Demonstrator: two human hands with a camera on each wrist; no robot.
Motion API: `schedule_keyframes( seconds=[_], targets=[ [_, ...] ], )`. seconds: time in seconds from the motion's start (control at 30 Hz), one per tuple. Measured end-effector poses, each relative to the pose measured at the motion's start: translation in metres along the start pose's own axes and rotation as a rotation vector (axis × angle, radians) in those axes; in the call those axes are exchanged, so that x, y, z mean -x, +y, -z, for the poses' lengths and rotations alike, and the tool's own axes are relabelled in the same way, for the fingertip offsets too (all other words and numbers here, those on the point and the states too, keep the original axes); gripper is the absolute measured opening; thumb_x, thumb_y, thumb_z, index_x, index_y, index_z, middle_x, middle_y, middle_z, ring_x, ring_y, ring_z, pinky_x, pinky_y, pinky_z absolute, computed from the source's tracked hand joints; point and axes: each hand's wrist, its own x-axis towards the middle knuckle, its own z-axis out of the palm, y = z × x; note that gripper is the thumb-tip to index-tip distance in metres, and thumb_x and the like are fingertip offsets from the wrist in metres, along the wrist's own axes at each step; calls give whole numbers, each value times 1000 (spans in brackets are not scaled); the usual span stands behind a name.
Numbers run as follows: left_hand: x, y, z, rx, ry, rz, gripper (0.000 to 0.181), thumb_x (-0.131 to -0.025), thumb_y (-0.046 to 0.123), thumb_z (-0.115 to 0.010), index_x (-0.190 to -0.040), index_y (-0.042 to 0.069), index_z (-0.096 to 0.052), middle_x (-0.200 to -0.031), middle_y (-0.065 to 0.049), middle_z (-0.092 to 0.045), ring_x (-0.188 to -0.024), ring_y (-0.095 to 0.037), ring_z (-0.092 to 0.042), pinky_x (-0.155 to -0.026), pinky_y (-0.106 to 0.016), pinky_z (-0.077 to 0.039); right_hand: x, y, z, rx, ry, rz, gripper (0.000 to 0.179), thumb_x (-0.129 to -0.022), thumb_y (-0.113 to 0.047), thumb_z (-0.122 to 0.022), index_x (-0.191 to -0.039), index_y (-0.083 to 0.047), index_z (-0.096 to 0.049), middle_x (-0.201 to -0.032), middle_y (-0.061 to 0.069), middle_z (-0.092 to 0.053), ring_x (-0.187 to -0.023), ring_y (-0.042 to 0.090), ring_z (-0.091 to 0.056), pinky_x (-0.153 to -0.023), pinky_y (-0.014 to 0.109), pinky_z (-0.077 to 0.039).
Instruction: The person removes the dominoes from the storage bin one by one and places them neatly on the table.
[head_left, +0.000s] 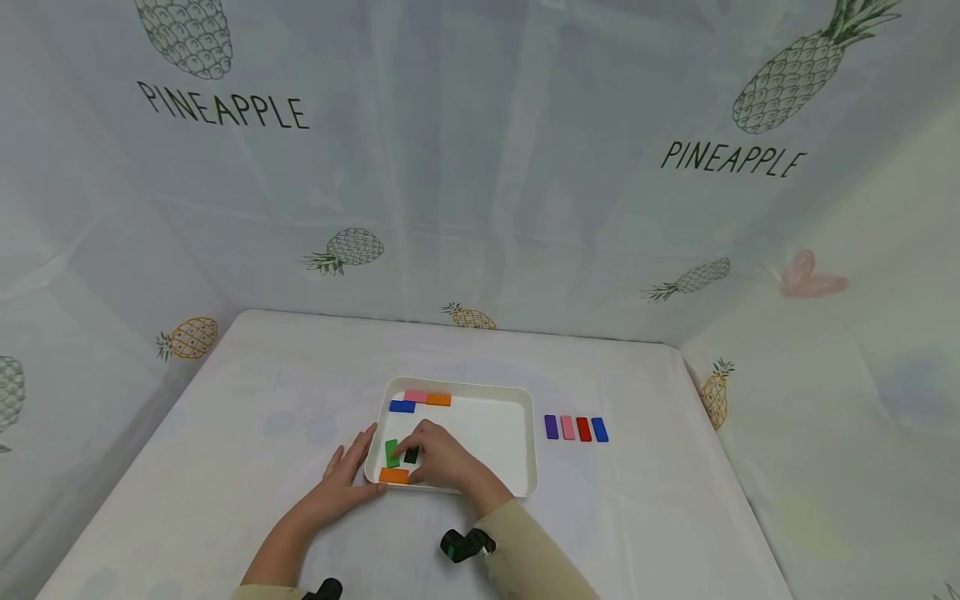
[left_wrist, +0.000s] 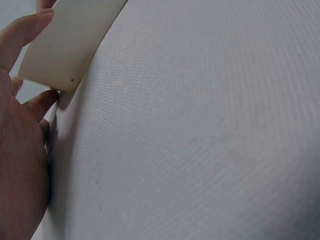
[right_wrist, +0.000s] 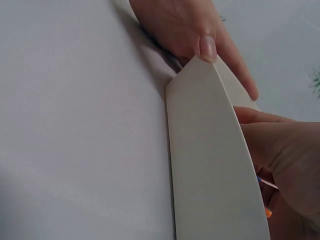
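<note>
Left hand (head_left: 339,492): fingers spread, against the tray (head_left: 491,442)'s near-left corner.
Right hand (head_left: 444,458): fingertip at the green block (head_left: 391,459); cannot tell whether gripping.
Green block: inside tray, by left edge, beyond near orange block (head_left: 393,476).
Backdrop (head_left: 480,167): "PINEAPPLE", printed twice.

Left hand (head_left: 341,487), thumb spread from fingers; right hand (head_left: 444,458) arched, index finger and thumb parted.

The right hand's fingers (head_left: 408,440) partly hide the black block (head_left: 411,456); the left wrist view's top edge crops the tray (left_wrist: 70,45).
</note>
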Motion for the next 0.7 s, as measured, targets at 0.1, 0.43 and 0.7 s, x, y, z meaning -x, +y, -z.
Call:
schedule_keyframes(
  seconds=[0.1, 0.43, 0.7],
  targets=[
    [0, -1, 0, 1, -1, -4, 107, -75, 47, -79, -158, 25, -14, -161, -13, -18, -146, -40, 7, -107, -69, 6, -4, -2, -1, 69, -32, 9, 37, -71, -17, -89, -104, -29, -77, -94, -11, -50, -89, 3, -45, -82, 16, -44],
    [-1, -3, 0, 8, -2, -17, 105, -78, 46, -78, -158, 27, -13, -161, -12, -19, -146, -39, 7, -108, -69, 6, -11, -8, 2, 170, -144, 24, 40, -75, -19, -86, -108, -39, -75, -94, -12, -47, -89, 2, -43, -86, 26, -39],
    [-1, -3, 1, 3, -12, -29, 102, -81, 43, -77, -158, 26, -12, -161, -11, -17, -146, -40, 8, -108, -69, 6, -14, -14, 7, 202, -198, 60, 37, -77, -20, -84, -108, -38, -75, -94, -10, -50, -86, 1, -43, -78, 23, -37]
  ],
)
